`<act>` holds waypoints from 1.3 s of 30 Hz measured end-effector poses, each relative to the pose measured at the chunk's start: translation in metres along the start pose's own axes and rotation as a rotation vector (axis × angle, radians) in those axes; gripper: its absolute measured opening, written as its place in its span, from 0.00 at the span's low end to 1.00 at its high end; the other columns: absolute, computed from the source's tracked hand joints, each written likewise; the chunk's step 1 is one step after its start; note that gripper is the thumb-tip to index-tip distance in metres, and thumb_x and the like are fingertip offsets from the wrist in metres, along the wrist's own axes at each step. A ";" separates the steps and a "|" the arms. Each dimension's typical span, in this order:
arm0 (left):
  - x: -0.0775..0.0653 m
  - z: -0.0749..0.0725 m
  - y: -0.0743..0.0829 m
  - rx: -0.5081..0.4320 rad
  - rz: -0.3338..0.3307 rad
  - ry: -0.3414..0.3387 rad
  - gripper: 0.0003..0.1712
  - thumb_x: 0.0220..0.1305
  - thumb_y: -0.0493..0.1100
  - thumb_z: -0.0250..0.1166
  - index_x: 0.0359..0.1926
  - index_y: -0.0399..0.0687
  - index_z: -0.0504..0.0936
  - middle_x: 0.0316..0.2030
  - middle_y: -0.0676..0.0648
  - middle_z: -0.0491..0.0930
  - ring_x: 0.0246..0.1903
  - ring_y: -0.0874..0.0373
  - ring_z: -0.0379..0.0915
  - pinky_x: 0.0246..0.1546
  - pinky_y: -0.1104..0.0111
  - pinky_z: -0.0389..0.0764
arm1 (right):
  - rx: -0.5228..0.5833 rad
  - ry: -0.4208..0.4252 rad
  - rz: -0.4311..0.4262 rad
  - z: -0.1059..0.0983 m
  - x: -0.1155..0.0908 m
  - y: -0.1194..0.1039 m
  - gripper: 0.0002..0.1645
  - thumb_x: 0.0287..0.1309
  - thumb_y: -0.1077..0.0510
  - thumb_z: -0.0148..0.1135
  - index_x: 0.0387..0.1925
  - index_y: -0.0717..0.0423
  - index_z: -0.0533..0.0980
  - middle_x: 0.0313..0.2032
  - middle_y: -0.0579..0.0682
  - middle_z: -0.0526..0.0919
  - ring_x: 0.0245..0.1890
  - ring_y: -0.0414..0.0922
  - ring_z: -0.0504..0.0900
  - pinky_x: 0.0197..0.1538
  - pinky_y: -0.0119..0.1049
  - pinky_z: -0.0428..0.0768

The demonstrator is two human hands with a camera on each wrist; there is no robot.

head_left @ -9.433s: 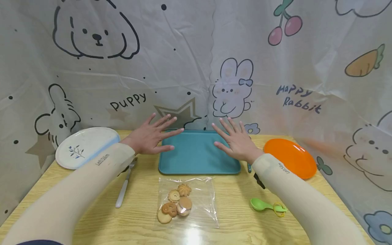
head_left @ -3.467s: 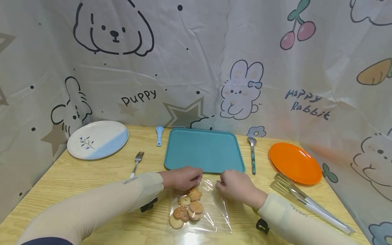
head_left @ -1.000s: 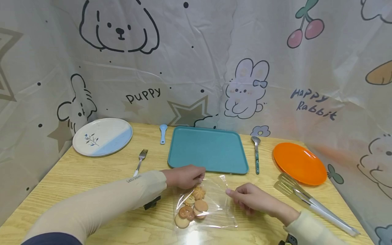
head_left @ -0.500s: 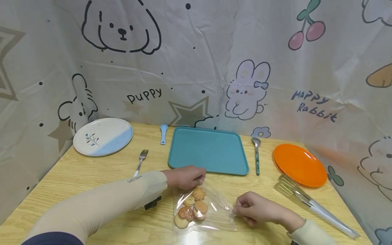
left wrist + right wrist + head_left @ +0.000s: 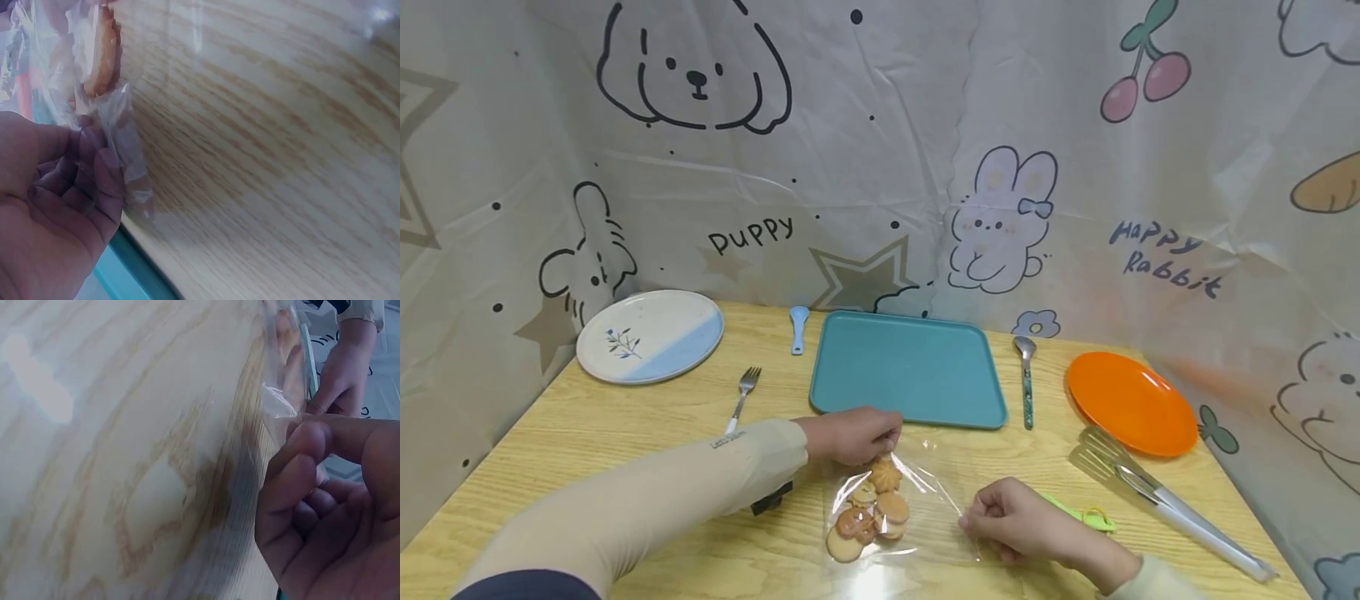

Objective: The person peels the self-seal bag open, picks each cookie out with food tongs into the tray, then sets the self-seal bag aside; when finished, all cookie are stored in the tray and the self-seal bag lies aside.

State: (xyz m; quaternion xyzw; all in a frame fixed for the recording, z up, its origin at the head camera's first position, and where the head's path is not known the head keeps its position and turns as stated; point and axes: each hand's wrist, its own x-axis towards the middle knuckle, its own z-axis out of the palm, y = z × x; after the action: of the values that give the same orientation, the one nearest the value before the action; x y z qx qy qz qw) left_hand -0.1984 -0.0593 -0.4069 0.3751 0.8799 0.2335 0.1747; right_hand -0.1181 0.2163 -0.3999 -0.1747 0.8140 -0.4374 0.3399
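Note:
A clear plastic bag [image 5: 936, 508] lies at the front middle of the table, with several cookies [image 5: 892, 506] bunched in its left part. My left hand [image 5: 857, 437] pinches the bag's far edge, just in front of the teal tray [image 5: 910, 367]. In the left wrist view, the left hand's curled fingers [image 5: 107, 169] hold crinkled film beside a cookie [image 5: 105, 53]. At the bag's right side, my right hand [image 5: 1026, 523] pinches a corner of the film between thumb and forefinger. The right wrist view shows that film [image 5: 278, 403] pulled taut at the right fingertips [image 5: 309, 437].
Behind the right hand lies a green spoon [image 5: 1097, 522] with a yellow band. Metal tongs [image 5: 1187, 517] and an orange plate [image 5: 1131, 404] are farther right. A metal spoon [image 5: 1027, 383], blue spoon [image 5: 798, 329], fork [image 5: 745, 392] and white-blue plate [image 5: 651, 337] stand around the tray.
Both hands were spread over the tray at first, then came down to the bag's far edge. The right hand has since shifted to the bag's right side and pinched it; the left stays put.

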 end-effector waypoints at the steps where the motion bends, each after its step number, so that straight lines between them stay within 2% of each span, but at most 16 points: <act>1: 0.000 0.000 0.000 0.001 0.009 0.002 0.09 0.74 0.39 0.51 0.33 0.45 0.71 0.25 0.56 0.66 0.27 0.65 0.63 0.33 0.73 0.67 | 0.001 -0.008 -0.011 0.000 -0.001 0.001 0.26 0.64 0.50 0.60 0.26 0.72 0.73 0.10 0.42 0.68 0.09 0.33 0.65 0.16 0.23 0.64; 5: 0.001 0.000 0.000 -0.005 0.010 -0.010 0.08 0.74 0.39 0.51 0.33 0.45 0.71 0.25 0.56 0.67 0.27 0.65 0.64 0.33 0.73 0.68 | 0.034 -0.094 -0.041 -0.006 -0.006 0.007 0.25 0.66 0.52 0.59 0.28 0.75 0.72 0.13 0.42 0.69 0.12 0.33 0.67 0.18 0.22 0.65; 10: 0.003 0.001 0.001 0.006 -0.011 -0.036 0.09 0.74 0.40 0.50 0.34 0.47 0.72 0.25 0.57 0.67 0.26 0.65 0.63 0.31 0.74 0.67 | 0.051 -0.201 -0.065 -0.013 -0.009 0.012 0.25 0.68 0.53 0.55 0.29 0.76 0.70 0.13 0.62 0.65 0.13 0.33 0.67 0.19 0.23 0.65; 11: 0.003 0.001 0.001 0.009 -0.013 -0.037 0.09 0.74 0.41 0.50 0.34 0.47 0.72 0.25 0.56 0.67 0.26 0.65 0.63 0.31 0.74 0.67 | 0.049 -0.207 -0.065 -0.013 -0.009 0.012 0.25 0.69 0.53 0.54 0.29 0.75 0.70 0.14 0.63 0.65 0.13 0.33 0.68 0.19 0.23 0.66; 12: 0.004 0.001 0.001 0.007 -0.014 -0.038 0.09 0.74 0.41 0.50 0.34 0.47 0.72 0.25 0.56 0.67 0.26 0.65 0.63 0.31 0.74 0.66 | 0.055 -0.212 -0.060 -0.013 -0.009 0.013 0.25 0.70 0.52 0.53 0.29 0.75 0.71 0.14 0.63 0.66 0.14 0.33 0.68 0.19 0.23 0.67; 14: 0.004 0.002 0.001 0.004 -0.019 -0.036 0.09 0.74 0.41 0.51 0.34 0.47 0.71 0.25 0.56 0.67 0.27 0.65 0.63 0.30 0.74 0.66 | 0.071 -0.202 -0.037 -0.011 -0.009 0.012 0.26 0.71 0.51 0.52 0.31 0.74 0.72 0.14 0.56 0.70 0.15 0.34 0.70 0.19 0.24 0.70; 17: 0.005 0.002 0.000 -0.006 -0.024 -0.029 0.09 0.74 0.40 0.51 0.33 0.47 0.71 0.25 0.56 0.66 0.27 0.65 0.63 0.31 0.74 0.67 | 0.080 -0.141 -0.012 -0.007 -0.010 0.012 0.25 0.69 0.50 0.55 0.30 0.73 0.73 0.19 0.46 0.75 0.16 0.35 0.72 0.20 0.24 0.72; 21: 0.005 0.003 -0.002 -0.007 -0.021 -0.025 0.09 0.74 0.41 0.51 0.33 0.48 0.71 0.24 0.57 0.66 0.26 0.65 0.63 0.30 0.74 0.67 | 0.095 -0.079 -0.011 -0.001 -0.010 0.012 0.20 0.63 0.53 0.62 0.30 0.71 0.74 0.19 0.45 0.74 0.15 0.35 0.71 0.20 0.24 0.72; 29: 0.005 0.001 -0.002 -0.007 0.010 -0.041 0.08 0.73 0.39 0.52 0.34 0.47 0.72 0.25 0.56 0.68 0.26 0.66 0.64 0.30 0.74 0.68 | 0.049 -0.146 -0.028 -0.004 -0.014 0.012 0.20 0.65 0.54 0.59 0.30 0.71 0.74 0.17 0.41 0.73 0.14 0.33 0.71 0.20 0.22 0.71; 36: 0.004 -0.001 0.000 0.021 -0.001 -0.061 0.08 0.74 0.39 0.51 0.34 0.47 0.72 0.24 0.58 0.68 0.26 0.66 0.64 0.31 0.74 0.68 | -0.044 -0.181 -0.011 -0.006 -0.010 0.005 0.15 0.65 0.54 0.58 0.25 0.57 0.70 0.12 0.41 0.71 0.11 0.35 0.68 0.17 0.24 0.65; 39: 0.004 -0.001 0.000 0.028 0.000 -0.061 0.09 0.74 0.39 0.50 0.34 0.47 0.71 0.24 0.58 0.67 0.27 0.66 0.64 0.32 0.74 0.68 | -0.047 -0.177 0.004 -0.006 -0.011 0.004 0.15 0.65 0.52 0.59 0.26 0.56 0.71 0.13 0.43 0.72 0.11 0.36 0.68 0.16 0.26 0.65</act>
State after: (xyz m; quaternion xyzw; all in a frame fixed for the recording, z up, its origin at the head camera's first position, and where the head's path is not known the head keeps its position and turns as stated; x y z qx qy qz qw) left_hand -0.2007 -0.0566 -0.4066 0.3845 0.8773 0.2097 0.1961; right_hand -0.1143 0.2285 -0.3968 -0.2188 0.7913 -0.4004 0.4071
